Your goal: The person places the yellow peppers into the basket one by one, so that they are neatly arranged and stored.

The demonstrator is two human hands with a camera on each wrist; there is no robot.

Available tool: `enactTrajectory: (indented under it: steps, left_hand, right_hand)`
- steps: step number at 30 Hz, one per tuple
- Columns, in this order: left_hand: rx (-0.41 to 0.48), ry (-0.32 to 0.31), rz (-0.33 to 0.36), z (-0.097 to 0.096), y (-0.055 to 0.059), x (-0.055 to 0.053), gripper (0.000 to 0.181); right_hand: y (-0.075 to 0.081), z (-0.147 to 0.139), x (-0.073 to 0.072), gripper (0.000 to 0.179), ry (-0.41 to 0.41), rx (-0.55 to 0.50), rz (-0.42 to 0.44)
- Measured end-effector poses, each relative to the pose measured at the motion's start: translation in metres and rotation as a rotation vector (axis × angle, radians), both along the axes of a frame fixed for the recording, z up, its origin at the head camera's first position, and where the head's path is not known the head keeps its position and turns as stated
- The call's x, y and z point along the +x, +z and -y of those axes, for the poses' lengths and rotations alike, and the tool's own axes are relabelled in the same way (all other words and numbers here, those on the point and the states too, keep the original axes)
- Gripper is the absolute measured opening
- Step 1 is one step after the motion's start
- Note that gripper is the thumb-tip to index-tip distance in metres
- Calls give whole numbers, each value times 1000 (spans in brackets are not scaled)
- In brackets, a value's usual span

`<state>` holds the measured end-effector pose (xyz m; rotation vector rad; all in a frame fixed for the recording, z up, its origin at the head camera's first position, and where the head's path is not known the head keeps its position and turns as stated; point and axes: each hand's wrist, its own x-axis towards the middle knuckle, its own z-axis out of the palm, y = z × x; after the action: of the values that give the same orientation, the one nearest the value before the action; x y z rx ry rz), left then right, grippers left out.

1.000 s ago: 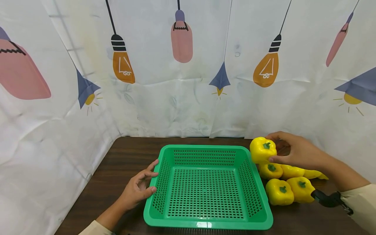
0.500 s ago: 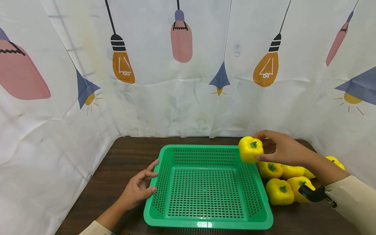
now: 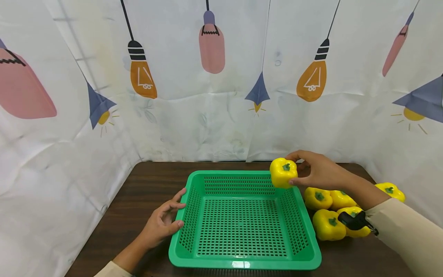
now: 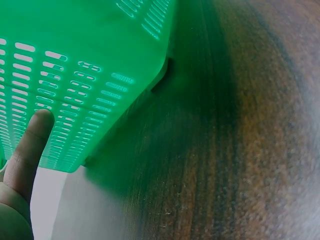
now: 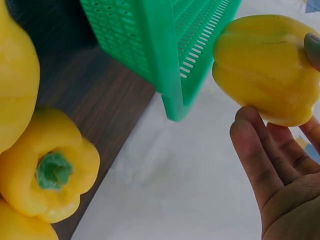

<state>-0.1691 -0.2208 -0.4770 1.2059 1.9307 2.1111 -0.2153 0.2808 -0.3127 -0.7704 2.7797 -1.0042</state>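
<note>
A yellow bell pepper (image 3: 283, 173) with a green stem is held up by my right hand (image 3: 316, 171), pinched between thumb and fingers over the back right corner of a green plastic basket (image 3: 245, 264). In the right wrist view, the fingertips press the side of that bell pepper (image 5: 267, 70), and part of the thumb shows at the frame's edge. My left hand (image 3: 162, 221) rests against the basket's left side, fingers loosely bent and spread. One finger (image 4: 31, 145) touches the slotted outer wall (image 4: 100, 30) in the left wrist view.
Several more yellow bell peppers (image 3: 328, 226) lie right of the basket, partly behind my right forearm. Another pepper (image 3: 391, 190) sits farther right. All stand on a dark wood table (image 3: 149, 184), with a printed white curtain (image 3: 207, 130) behind and at the left.
My right hand has carried the bell pepper leftward, from beside the basket's right rim to over its back right corner. The left hand and basket have stayed put.
</note>
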Motion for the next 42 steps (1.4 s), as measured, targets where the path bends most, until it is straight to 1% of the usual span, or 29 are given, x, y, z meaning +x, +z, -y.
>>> enactTrajectory:
  steps: [3,9,15,21,26,31,38,42]
  left_hand:
    - [-3,7,-1,1,0,1,39]
    - [-3,-2,-52,2,2,2,41]
    - [-6,-6,-51,0,2,1,41]
    - [-6,5,-71,0,1,0,41]
    - [-7,13,-45,0,1,-1,40]
    - [-12,22,-23,0,0,0,39]
    - [-13,27,-24,0,0,1,39]
    - [-8,20,-49,-1,2,2,40]
  right_hand:
    - [-1,6,-3,63,23,-13,6]
    - [0,15,-6,63,44,-18,26]
    - [0,22,-8,66,52,-30,41]
    - [-5,31,-11,68,74,-32,41]
    - [-8,38,-13,68,85,-40,48]
    - [-11,45,-15,68,77,-13,37]
    - [-13,55,-18,67,78,-3,38]
    - [-13,62,-20,66,86,-2,40]
